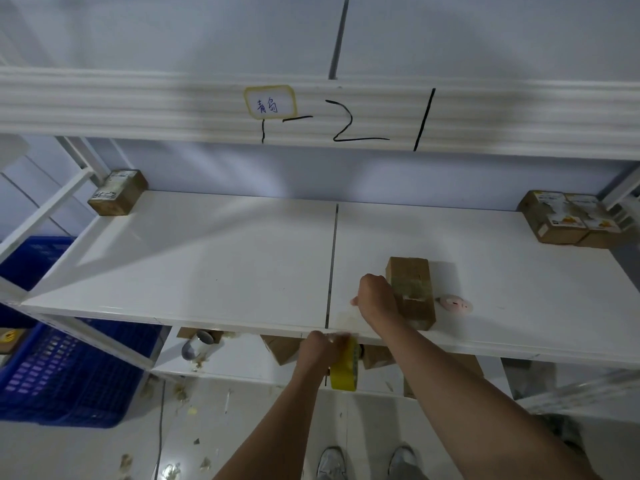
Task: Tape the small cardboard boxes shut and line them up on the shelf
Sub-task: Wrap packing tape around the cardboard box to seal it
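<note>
At the shelf's (207, 258) front edge, the left hand (320, 353) is gripping the tape roll (344, 368) while the right hand (375, 297), fingers curled, is holding the cardboard box (414, 289).

Fingers of the right hand (375, 299) hidden behind its own back, so contact with the cardboard box (412, 292) not readable. Left hand (320, 351) and yellow tape roll (344, 368) smeared by motion blur at the shelf (207, 254) edge; stretched tape barely visible. Boxes on the lower shelf (282, 348) mostly covered. 2 boxes (568, 221) at far right blurred, labels illegible. Blue crate (69, 372) cut by the left edge.
</note>
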Tool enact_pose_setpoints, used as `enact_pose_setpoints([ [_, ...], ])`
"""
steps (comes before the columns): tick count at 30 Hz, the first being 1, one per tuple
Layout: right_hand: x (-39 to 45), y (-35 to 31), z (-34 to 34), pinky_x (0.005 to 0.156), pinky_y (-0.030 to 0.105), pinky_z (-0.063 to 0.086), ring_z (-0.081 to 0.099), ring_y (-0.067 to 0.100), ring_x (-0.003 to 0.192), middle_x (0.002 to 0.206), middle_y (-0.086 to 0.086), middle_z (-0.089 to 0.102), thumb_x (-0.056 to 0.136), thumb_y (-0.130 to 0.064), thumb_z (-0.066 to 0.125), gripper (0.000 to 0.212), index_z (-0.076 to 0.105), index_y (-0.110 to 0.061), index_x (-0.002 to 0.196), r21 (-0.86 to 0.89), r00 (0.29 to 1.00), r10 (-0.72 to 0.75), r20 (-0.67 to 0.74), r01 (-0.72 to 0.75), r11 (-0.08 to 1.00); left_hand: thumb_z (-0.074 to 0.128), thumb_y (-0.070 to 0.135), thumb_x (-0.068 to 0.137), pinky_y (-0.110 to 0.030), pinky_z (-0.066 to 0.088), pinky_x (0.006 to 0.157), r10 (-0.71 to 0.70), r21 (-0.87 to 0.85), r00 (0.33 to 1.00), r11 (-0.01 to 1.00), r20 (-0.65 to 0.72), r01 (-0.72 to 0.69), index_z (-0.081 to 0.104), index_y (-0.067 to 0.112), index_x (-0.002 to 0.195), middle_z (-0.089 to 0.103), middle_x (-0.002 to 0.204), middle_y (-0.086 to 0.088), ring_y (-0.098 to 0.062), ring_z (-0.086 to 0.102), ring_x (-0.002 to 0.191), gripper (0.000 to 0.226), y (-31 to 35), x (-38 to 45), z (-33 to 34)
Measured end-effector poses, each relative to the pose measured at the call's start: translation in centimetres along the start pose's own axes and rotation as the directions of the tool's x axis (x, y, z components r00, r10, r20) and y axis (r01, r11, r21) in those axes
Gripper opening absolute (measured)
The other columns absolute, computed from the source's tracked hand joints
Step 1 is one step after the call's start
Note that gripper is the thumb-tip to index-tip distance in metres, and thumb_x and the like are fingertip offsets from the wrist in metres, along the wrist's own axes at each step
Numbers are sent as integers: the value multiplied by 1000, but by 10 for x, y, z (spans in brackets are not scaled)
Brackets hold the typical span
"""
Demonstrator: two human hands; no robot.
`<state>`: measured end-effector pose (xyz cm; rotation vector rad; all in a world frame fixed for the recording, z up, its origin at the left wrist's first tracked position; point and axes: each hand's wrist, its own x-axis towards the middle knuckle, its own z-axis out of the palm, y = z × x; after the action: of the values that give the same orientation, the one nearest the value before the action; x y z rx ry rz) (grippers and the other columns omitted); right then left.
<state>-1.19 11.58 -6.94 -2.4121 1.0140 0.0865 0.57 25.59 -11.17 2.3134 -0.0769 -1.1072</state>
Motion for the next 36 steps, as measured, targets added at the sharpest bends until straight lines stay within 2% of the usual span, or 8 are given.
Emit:
enact_pose_setpoints([
  [3,3,-1,-7,67,30,53,67,23,73,78,12,68,90,-17,75,22,63,-2,80,166,994,-43,-102,60,984,56,61,92,-30,59,67,72,165,995,984,-67,-60,54,11,95,68,90,-6,-21,69,78,50,10,-3,-14],
  [7,1,0,-27,60,21,40,49,11,58,65,1,52,90,-13,73,28,53,-8,71,340,970,-63,-234,142,930,56,60,92,-32,57,68,136,285,977,955,-165,-85,62,10,94,71,87,-7,-22,70,77,50,32,-1,-27],
  [14,2,51,-60,72,38,57,65,24,83,87,5,66,94,-18,66,10,62,-9,92,290,883,98,-459,44,956,56,49,97,-35,60,77,250,103,962,965,-113,-239,67,1,103,74,96,-12,-27,72,84,50,82,7,-19],
  [18,-2,82,-66,83,36,54,61,29,106,118,14,61,94,-26,67,36,53,-8,122,210,905,267,-332,-205,956,68,35,93,-34,61,74,236,-344,971,916,47,-206,65,2,115,71,103,-13,-23,69,84,40,112,7,-1],
  [21,-5,91,-63,84,35,49,58,34,116,130,17,55,94,-28,67,55,41,-7,138,229,928,333,-166,-292,929,73,32,90,-30,59,68,211,-426,968,895,139,-134,62,2,120,68,108,-13,-23,69,88,44,124,9,15],
  [28,-4,98,-55,51,20,34,59,21,88,117,8,65,95,-25,65,34,52,-9,123,403,920,390,-33,-345,848,77,10,86,-30,60,62,71,-622,996,783,52,-23,72,0,96,74,87,-14,-25,71,72,15,123,22,30],
  [32,-4,101,-58,51,17,31,56,14,85,103,-3,63,83,-37,80,46,58,-14,116,485,913,408,-5,-355,799,83,7,80,-33,61,64,19,-705,995,708,94,53,73,-3,89,73,83,-18,-26,69,69,17,116,27,34],
  [36,-3,103,-58,53,17,35,59,15,88,114,1,70,80,-38,83,51,62,-15,120,543,903,426,46,-381,749,87,14,75,-38,61,77,-24,-728,999,684,45,49,76,-1,84,72,70,-13,-26,66,66,21,113,30,43],
])
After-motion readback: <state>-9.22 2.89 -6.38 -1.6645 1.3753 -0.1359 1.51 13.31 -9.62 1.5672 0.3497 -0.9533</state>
